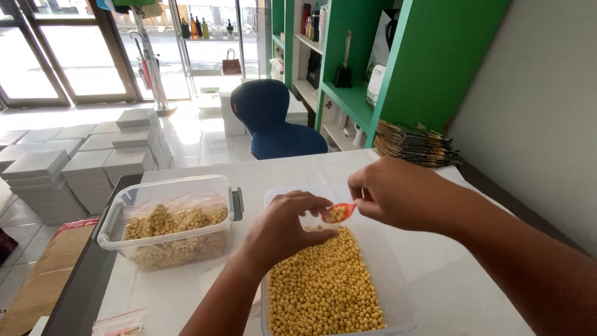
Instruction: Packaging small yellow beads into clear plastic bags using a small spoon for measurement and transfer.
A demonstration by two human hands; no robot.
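The right hand [398,193] grips a small red scoop [339,213] of yellow beads [323,286]. At its nine o'clock, the left hand [283,227] has its fingers pinched shut over the tray [398,292], on what I cannot tell.

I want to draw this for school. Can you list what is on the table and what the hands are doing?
Right hand: holds a small red scoop filled with yellow balls
Left hand: fingertips at the scoop's bowl
Front tray: clear, full of loose yellow balls
Left box: clear, holds small bags of yellow balls
Table: white
Behind: blue chair, green shelves

Sunlit tiled floor [205,134], green shelves [348,93], blue chair [273,121].
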